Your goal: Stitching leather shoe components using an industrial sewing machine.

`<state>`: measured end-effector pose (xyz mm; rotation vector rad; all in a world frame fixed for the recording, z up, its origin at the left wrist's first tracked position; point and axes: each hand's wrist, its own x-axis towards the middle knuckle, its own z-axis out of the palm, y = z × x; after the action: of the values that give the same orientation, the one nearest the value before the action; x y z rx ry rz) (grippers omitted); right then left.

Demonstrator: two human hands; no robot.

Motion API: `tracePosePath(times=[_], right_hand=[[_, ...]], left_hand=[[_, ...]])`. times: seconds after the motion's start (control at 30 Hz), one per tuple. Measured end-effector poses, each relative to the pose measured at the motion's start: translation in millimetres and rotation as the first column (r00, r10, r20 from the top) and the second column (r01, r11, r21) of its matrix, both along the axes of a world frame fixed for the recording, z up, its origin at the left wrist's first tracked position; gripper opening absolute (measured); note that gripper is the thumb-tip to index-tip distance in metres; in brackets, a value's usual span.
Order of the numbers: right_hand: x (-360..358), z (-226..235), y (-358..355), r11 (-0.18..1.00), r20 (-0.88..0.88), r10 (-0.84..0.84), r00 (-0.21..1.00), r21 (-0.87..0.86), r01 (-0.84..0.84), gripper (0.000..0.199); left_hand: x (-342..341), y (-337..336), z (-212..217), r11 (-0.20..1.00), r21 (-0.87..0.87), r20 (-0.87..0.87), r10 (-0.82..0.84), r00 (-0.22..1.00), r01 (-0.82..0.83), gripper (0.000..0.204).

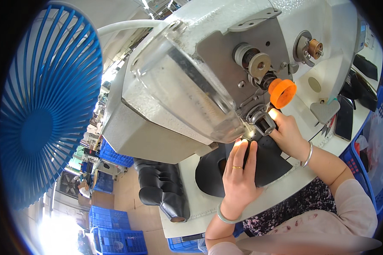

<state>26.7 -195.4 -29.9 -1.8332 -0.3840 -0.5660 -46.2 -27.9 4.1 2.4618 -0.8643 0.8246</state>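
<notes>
A black leather-like piece [212,170], shaped like a shoe upper, lies on the white bed of a sewing machine [157,123], partly under its head. My left hand [241,172] rests on it with its fingers stretched out flat, tips close to the lit needle area. At the right of the needle area, my right hand [288,134] is closed on a raised black edge of the same piece; its fingertips are partly hidden behind the machine's parts. An orange knob [282,93] sits just above that hand. The needle itself is hidden.
A blue fan [38,127] stands close at left. Several stacked black pieces [159,187] hang at the table's left edge. Small red-handled scissors [327,127], a phone [344,119] and a blue basket [357,165] with plastic bags are at right. Blue crates [115,240] stand on the floor.
</notes>
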Motion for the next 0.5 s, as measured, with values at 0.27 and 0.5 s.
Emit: tracePosePath(times=[0.27,0.5], right_hand=[[-5.4,2.0,6.1,0.998,0.036,-0.068,0.997,-0.002,0.068,0.03],[-1.2,-1.5,2.7,0.999,0.039,-0.052,0.998,0.012,0.051,0.031]], left_hand=[[4.8,10.8,5.3,0.997,0.069,0.015,-0.023,1.0,0.022,0.071],[10.1,19.6,1.4,0.979,-0.172,-0.099,-0.131,0.986,0.113,0.056]])
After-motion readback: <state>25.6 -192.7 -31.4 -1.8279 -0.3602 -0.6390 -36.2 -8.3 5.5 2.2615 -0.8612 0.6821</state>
